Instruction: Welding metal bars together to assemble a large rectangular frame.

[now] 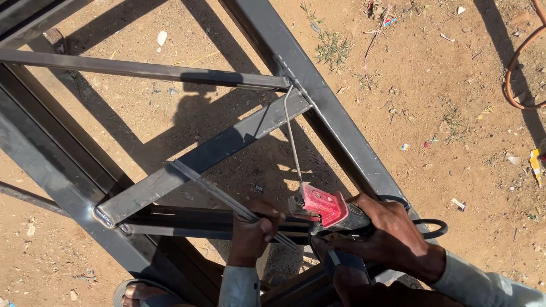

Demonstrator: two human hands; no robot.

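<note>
My right hand [392, 233] is clenched around the red welding electrode holder [323, 206], which clamps a thin welding rod [292, 136]. The rod runs up and slightly left, away from me, its bent tip at the joint [291, 86] where the grey steel frame's [335, 122] bars meet. My left hand [254, 230], nearer me, grips what looks like spare rods [210, 190] lying across the diagonal flat bar [193, 162].

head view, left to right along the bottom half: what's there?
Sandalled foot → left hand gripping spare welding rods → red electrode holder → right hand → black cable loop → yellow scrap on the dirt.
</note>
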